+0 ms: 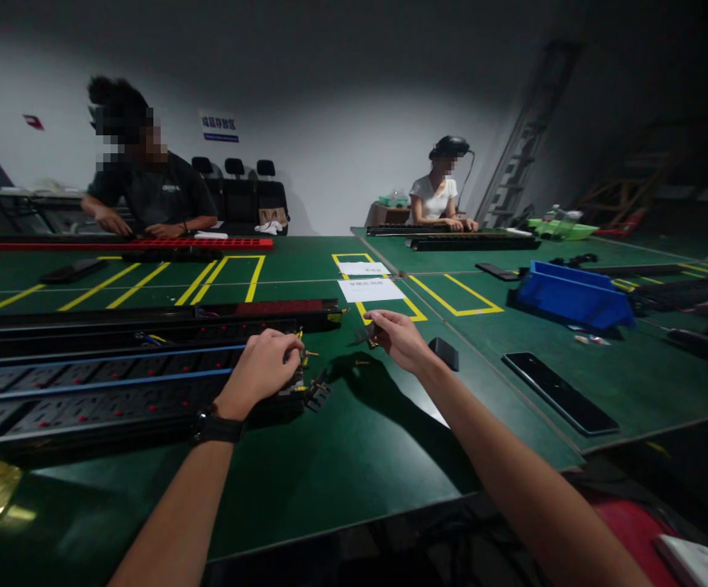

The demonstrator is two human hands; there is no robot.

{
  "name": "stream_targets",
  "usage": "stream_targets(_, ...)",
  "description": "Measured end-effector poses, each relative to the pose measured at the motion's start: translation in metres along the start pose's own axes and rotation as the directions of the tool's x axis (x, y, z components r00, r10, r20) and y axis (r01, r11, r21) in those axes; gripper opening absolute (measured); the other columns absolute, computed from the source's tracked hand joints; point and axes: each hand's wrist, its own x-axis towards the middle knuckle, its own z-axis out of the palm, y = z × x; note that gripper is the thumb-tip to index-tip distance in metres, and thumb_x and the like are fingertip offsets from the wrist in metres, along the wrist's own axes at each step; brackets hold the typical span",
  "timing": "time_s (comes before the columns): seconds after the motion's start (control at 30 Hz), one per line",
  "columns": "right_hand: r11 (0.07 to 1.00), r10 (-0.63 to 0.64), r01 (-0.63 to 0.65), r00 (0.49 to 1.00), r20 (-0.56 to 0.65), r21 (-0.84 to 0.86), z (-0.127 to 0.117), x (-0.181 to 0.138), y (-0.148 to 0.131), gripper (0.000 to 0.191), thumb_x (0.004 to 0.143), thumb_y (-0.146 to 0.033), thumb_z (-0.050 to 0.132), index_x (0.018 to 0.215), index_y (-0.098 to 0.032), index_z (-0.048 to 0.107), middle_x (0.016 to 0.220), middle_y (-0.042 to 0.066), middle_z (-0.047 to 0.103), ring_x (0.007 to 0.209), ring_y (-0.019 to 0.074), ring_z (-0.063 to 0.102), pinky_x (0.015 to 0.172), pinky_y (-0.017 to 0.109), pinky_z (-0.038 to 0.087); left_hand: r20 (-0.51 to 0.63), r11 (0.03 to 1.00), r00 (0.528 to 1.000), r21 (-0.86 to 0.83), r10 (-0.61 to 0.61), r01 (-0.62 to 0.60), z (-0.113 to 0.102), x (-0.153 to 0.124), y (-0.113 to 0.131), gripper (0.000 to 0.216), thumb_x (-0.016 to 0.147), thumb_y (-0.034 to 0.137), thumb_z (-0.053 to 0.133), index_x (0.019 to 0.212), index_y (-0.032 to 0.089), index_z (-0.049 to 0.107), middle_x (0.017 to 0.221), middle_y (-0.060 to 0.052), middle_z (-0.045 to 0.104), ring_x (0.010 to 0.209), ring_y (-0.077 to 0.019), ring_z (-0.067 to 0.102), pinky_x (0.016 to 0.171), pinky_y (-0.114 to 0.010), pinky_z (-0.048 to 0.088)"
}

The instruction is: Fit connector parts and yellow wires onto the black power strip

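The curled left hand (264, 364), grip unclear, is steadying a long black blue-edged strip (164, 367) while the right hand (398, 336) is pinching a small dark bracket (367, 333), probably needing careful positioning.

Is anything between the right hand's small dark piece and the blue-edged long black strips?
The left hand partly covers the strips at their ends, and a thin yellowish pin juts beside its fingertips. Otherwise, nothing visible blocks the small dark piece in the right hand.
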Motion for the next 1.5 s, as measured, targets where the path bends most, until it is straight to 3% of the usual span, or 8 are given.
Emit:
stream_targets(0.17, 0.986, -0.089, 0.097, 0.994, 0.06, -0.136, 0.026, -0.011, 0.003, 0.046, 0.074, -0.062, 0.084, 0.091, -0.02, 0.077, 0.076, 0.001, 0.063, 0.068, 0.0148, 0.051, 0.059, 0.028, 0.039, 0.002, 1.0, 1.0, 0.003, -0.012, 0.012, -0.001, -0.001, 0.001, 0.029, 0.098, 0.026, 0.052, 0.104, 0.024, 0.081, 0.11, -0.007, 0.082, 0.114, -0.0296, 0.07, 0.103, -0.047, 0.053)
stream_targets(0.37, 0.89, -0.18, 0.219, 0.975, 0.134, -0.399, 0.03, -0.012, 0.015, 0.036, 0.076, -0.034, 0.075, 0.109, -0.019, 0.077, 0.066, -0.007, 0.05, 0.061, 0.0125, 0.044, 0.059, 0.027, 0.035, 0.02, 1.0, 1.0, -0.008, -0.024, 0.024, -0.001, -0.001, 0.003, 0.03, 0.1, 0.026, 0.051, 0.106, 0.024, 0.08, 0.112, -0.007, 0.081, 0.116, -0.0303, 0.068, 0.104, -0.05, 0.051)
stream_targets(0.57, 0.737, -0.3, 0.373, 0.928, 0.223, -0.563, 0.029, -0.011, 0.026, 0.035, 0.077, -0.016, 0.066, 0.109, -0.02, 0.077, 0.09, 0.002, 0.07, 0.084, 0.0196, 0.065, 0.076, 0.032, 0.05, 0.029, 0.999, 0.999, -0.011, -0.031, 0.032, -0.002, -0.001, 0.004, 0.029, 0.099, 0.026, 0.052, 0.105, 0.024, 0.08, 0.112, -0.007, 0.081, 0.117, -0.0306, 0.068, 0.105, -0.05, 0.051)
stream_targets(0.83, 0.515, -0.443, 0.521, 0.842, 0.309, -0.68, 0.03, -0.016, 0.024, 0.039, 0.081, -0.007, 0.065, 0.115, -0.023, 0.078, 0.118, 0.009, 0.072, 0.11, 0.0258, 0.069, 0.1, 0.042, 0.055, 0.02, 1.0, 0.999, -0.006, -0.029, 0.029, -0.003, -0.002, 0.006, 0.03, 0.099, 0.025, 0.052, 0.104, 0.024, 0.081, 0.112, -0.007, 0.081, 0.117, -0.0299, 0.068, 0.106, -0.049, 0.052)
stream_targets(1.03, 0.455, -0.376, 0.538, 0.839, 0.394, -0.71, 0.033, -0.018, 0.021, 0.045, 0.087, -0.005, 0.062, 0.126, -0.023, 0.075, 0.123, 0.01, 0.076, 0.115, 0.0265, 0.07, 0.104, 0.043, 0.054, 0.021, 1.0, 0.999, 0.001, -0.027, 0.027, -0.002, -0.001, 0.004, 0.031, 0.099, 0.025, 0.051, 0.105, 0.024, 0.082, 0.112, -0.007, 0.081, 0.116, -0.0304, 0.069, 0.106, -0.05, 0.052)
stream_targets(1.23, 0.389, -0.344, 0.482, 0.867, 0.362, -0.785, 0.035, -0.023, 0.014, 0.047, 0.093, -0.009, 0.062, 0.138, -0.021, 0.069, 0.119, 0.011, 0.074, 0.113, 0.0271, 0.068, 0.101, 0.042, 0.052, 0.02, 1.0, 0.999, 0.016, -0.027, 0.026, -0.001, -0.001, 0.004, 0.032, 0.099, 0.027, 0.051, 0.105, 0.025, 0.082, 0.113, -0.008, 0.081, 0.116, -0.0296, 0.069, 0.106, -0.048, 0.052)
stream_targets(1.4, 0.328, -0.37, 0.464, 0.865, 0.34, -0.823, 0.036, -0.024, 0.011, 0.025, 0.1, -0.016, 0.059, 0.118, -0.021, 0.076, 0.109, 0.011, 0.073, 0.103, 0.0269, 0.066, 0.093, 0.041, 0.05, 0.02, 1.0, 0.999, 0.009, -0.026, 0.026, -0.002, -0.002, 0.004, 0.032, 0.099, 0.027, 0.05, 0.105, 0.024, 0.082, 0.113, -0.007, 0.081, 0.116, -0.029, 0.068, 0.106, -0.048, 0.052)
stream_targets(1.5, 0.393, -0.418, 0.497, 0.846, 0.332, -0.773, 0.042, -0.023, 0.014, 0.019, 0.098, -0.016, 0.061, 0.109, -0.023, 0.075, 0.105, 0.009, 0.073, 0.099, 0.0257, 0.066, 0.091, 0.04, 0.049, 0.02, 1.0, 1.0, 0.008, -0.022, 0.022, -0.001, -0.002, 0.003, 0.032, 0.099, 0.026, 0.05, 0.105, 0.024, 0.082, 0.112, -0.007, 0.081, 0.115, -0.0293, 0.068, 0.106, -0.048, 0.052)
